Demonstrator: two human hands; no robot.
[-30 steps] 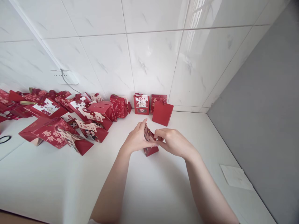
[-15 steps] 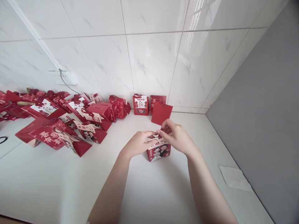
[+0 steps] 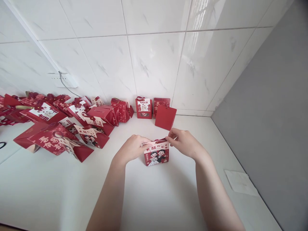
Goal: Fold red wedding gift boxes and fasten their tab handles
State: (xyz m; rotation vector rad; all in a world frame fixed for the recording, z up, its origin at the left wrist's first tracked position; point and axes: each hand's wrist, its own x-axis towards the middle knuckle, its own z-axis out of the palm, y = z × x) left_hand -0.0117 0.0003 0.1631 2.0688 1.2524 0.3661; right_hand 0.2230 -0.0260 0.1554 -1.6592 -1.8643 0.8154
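Note:
A small red gift box [image 3: 157, 156] stands upright on the white table, its front printed with a cartoon couple below a pale band of red lettering. My left hand [image 3: 134, 147] pinches its top left corner between thumb and fingers. At the top right corner, my right hand [image 3: 184, 141] grips the upper edge with thumb and fingertips. A bit of dark red ribbon shows along the top between the hands. Just behind the box stands a plain red box [image 3: 166, 117], apart from it.
Against the tiled wall stand a red box with a white label [image 3: 144, 107] and a patterned red box [image 3: 161, 102]. Many red boxes pile up at left, including a tilted one [image 3: 92, 136]. A white power socket [image 3: 63, 80] is on the wall; a pale flat square [image 3: 241, 183] lies at right.
My hands have moved apart from the middle of the box's top to its two upper corners. The box has shifted slightly left and its front now faces me more squarely.

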